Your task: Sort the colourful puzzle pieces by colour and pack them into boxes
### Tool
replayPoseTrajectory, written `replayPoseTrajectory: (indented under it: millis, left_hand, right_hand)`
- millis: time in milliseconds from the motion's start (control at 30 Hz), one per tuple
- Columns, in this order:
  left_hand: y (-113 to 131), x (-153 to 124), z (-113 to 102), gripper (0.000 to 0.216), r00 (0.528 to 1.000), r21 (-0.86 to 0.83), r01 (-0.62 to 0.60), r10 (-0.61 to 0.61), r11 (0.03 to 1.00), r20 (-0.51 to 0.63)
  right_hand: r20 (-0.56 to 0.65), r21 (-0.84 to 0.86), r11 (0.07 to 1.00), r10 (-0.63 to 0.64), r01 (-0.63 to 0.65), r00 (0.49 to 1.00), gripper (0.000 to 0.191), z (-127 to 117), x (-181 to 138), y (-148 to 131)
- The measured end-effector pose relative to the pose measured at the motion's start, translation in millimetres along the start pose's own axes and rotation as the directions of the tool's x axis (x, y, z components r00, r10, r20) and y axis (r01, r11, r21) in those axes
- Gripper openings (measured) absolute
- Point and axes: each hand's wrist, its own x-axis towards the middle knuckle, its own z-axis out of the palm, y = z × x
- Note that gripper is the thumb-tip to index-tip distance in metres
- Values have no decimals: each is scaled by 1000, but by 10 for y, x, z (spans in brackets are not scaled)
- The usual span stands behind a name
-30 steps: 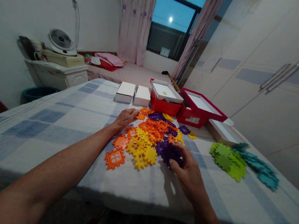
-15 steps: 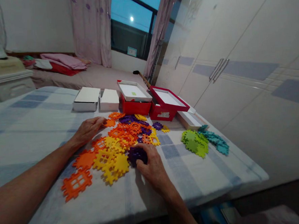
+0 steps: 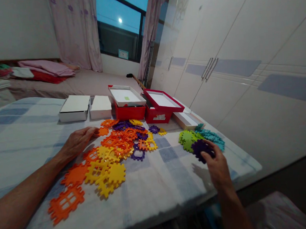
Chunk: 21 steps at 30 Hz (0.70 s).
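My right hand [image 3: 216, 160] pinches a dark purple interlocking plastic tile [image 3: 202, 150] with notched edges, held over the near edge of a lime green tile pile [image 3: 187, 140]. Beside that pile lie teal tiles [image 3: 213, 137], partly behind my fingers. On the left, my left hand [image 3: 78, 141] rests on the cloth, its fingertips closed at the edge of a small orange tile [image 3: 103, 131]. Between my hands spreads a mixed heap of orange tiles [image 3: 129, 134], yellow tiles [image 3: 116, 173] and purple tiles. A purple frame-shaped tile [image 3: 138, 153] lies at the heap's right edge.
Two white boxes [image 3: 74, 105] stand at the back of the checked tablecloth [image 3: 152, 190]. Next to them are two red boxes [image 3: 130, 113] with tilted lids on top, and a long shallow box [image 3: 186, 121]. A white wardrobe [image 3: 234, 88] rises along the right.
My right hand has carried the purple tile from beside the yellow tiles rightward to the green pile. A purple frame-shaped tile now shows where it was. My left hand stays by the small orange tile.
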Motion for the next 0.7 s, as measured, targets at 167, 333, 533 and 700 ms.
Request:
replayPoseTrajectory:
  millis: [167,333,533,700]
  left_hand:
    - [-75,30,-20,40,1000,22,-6,6,1000,10]
    - [-62,14,-20,39,1000,-18,25,-25,1000,16]
    - [-39,-9,7,50,999,26,-41,40,999,9]
    - [-86,19,20,56,997,50,-72,73,996,-17]
  right_hand:
    - [-160,-334,920,158,-204,974,58,-597,595,768]
    - [-121,-447,860,214,-245,969,52,-661,754,1129]
    - [-210,-539,837,-28,-92,977,55,-482,635,855]
    - [308,-233,904,-280,358,909,42,119,506,106]
